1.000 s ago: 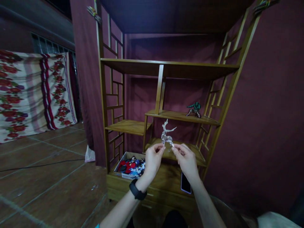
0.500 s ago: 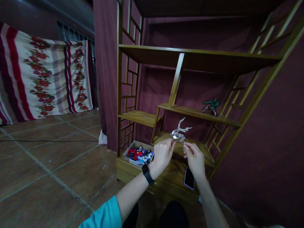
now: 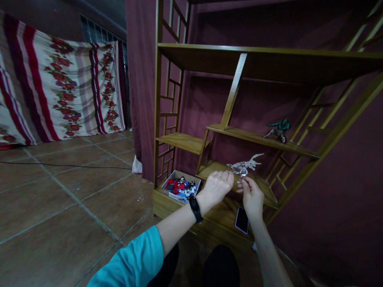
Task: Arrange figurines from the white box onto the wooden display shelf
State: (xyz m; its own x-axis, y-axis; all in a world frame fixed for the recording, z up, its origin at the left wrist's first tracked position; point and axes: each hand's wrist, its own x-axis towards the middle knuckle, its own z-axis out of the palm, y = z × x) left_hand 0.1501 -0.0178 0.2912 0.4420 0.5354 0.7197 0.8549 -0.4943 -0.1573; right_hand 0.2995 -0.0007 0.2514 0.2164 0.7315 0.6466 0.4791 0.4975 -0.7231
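Note:
A clear, glassy deer figurine (image 3: 239, 168) with frosted, branching antlers is held up in front of the shelf unit, its antlers pointing right. My left hand (image 3: 218, 185), with a black band at the wrist, is closed on the figurine's left lower part; the fingertips are partly hidden. From below right, my right hand (image 3: 253, 196) pinches its underside near the legs. Below the hands, a phone (image 3: 241, 219) with a light purple edge lies on the unit's base.
The wooden shelf unit (image 3: 191, 49) has stepped shelves. A green and brown figure (image 3: 280, 129) stands on the right middle shelf. On the base at left sits an open box (image 3: 196, 181) of small red, black, white and blue pieces. Floral cloth (image 3: 68, 87) hangs at left.
The deer figurine has turned, so its antlers now point right rather than up. Both hands stay on it. The camera view has shifted somewhat.

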